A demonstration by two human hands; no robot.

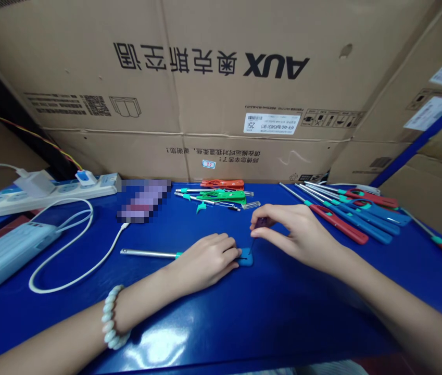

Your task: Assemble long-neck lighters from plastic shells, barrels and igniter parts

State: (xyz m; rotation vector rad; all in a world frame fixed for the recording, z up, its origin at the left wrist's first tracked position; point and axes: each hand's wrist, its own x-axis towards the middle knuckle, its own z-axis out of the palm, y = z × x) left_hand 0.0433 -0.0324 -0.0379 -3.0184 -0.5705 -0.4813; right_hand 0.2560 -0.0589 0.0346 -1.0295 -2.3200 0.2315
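Note:
A blue long-necked lighter (247, 258) lies on the blue table, its metal tube pointing left. My left hand (210, 260) is closed over the middle of its handle and presses it down; the trigger area is hidden under my fingers. Just above the handle's right end, my right hand (279, 227) pinches a small screwdriver (260, 224) with a dark purple grip. The thin shaft slants down, and its tip meets or nearly meets the handle. Beyond my hands lie a green lighter part (224, 196), a red handle shell (223, 184) and a small clear piece (251, 205).
Several red and blue lighters (345, 208) lie fanned out at the right. On the left are a power strip (52, 190), a light blue power bank (13, 255), a white cable (88, 287) and a blurred-out phone (144, 200). A large cardboard box (205, 94) walls off the back.

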